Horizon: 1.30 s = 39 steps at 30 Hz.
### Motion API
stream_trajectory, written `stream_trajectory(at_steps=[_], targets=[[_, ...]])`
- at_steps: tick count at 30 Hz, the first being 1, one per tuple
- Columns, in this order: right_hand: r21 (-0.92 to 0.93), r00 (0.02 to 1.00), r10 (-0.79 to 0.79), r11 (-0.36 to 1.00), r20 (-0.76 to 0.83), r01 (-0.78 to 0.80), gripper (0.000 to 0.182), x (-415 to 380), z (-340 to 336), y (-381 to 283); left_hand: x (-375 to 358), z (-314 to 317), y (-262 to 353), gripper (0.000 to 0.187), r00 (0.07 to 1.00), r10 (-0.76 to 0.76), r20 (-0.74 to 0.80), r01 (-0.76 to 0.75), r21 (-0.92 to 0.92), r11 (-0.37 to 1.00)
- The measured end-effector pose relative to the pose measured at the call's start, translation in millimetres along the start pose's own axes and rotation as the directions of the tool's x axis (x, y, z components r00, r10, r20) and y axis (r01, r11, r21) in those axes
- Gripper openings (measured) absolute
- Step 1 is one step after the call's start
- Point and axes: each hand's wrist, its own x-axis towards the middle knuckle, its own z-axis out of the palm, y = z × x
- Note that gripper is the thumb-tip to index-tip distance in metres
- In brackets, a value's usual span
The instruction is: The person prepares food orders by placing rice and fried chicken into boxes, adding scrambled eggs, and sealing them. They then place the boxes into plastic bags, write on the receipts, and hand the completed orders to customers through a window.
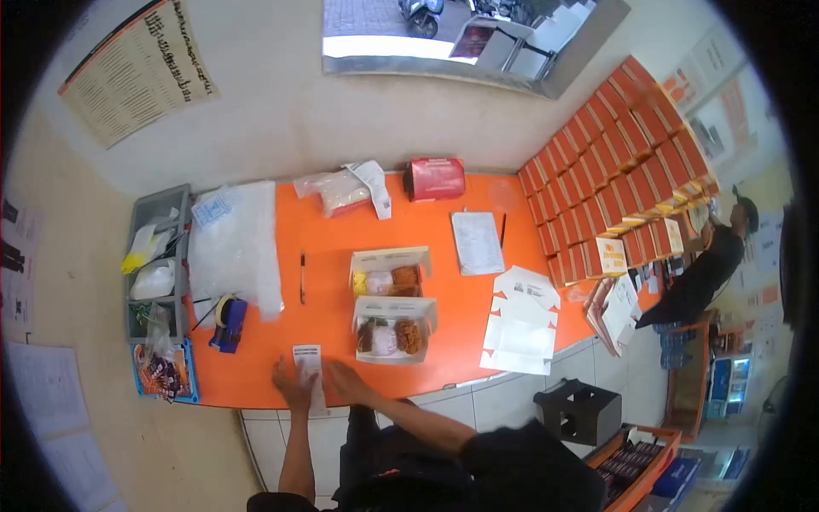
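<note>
My left hand (293,386) lies on a narrow white printed slip (308,363) at the front edge of the orange table; whether its fingers grip the paper is unclear. Just right of the slip is my right hand (345,381), its fingers blurred. Two open white boxes stand beyond my right hand, one behind the other. The nearer box (395,356) and the farther box (392,253) each hold browned food and a white wrapped portion. A pen (302,277) lies left of them.
Plastic bags (233,247), a tape dispenser (229,323) and a grey organizer (157,311) are at left. A red box (435,179), papers (478,243) and an unfolded carton (522,324) lie farther right, beside stacked orange boxes (614,162). Another person (704,273) stands at far right.
</note>
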Motion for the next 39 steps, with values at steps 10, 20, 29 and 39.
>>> stream_trajectory(at_steps=[10, 20, 29, 39], targets=[[-0.294, 0.813, 0.118, 0.895, -0.57, -0.336, 0.044, 170, -27, -28, -6, -5, -66, 0.075, 0.905, 0.152, 0.398, -0.244, 0.194, 0.95], [-0.407, 0.937, 0.02, 0.897, -0.349, -0.171, 0.045, 224, -2, 32, 38, 14, -82, 0.081, 0.753, 0.523, 0.399, -0.577, 0.02, 0.816], [-0.079, 0.872, -0.139, 0.99, -0.469, 0.115, 0.039, 44, 41, -50, 51, 6, -93, 0.094, 0.849, 0.411, 0.332, -0.345, -0.241, 0.907], [-0.345, 0.771, -0.26, 0.937, -0.582, 0.055, 0.022, 57, 57, -30, 56, 9, -99, 0.092, 0.875, 0.402, 0.27, -0.33, -0.275, 0.903]])
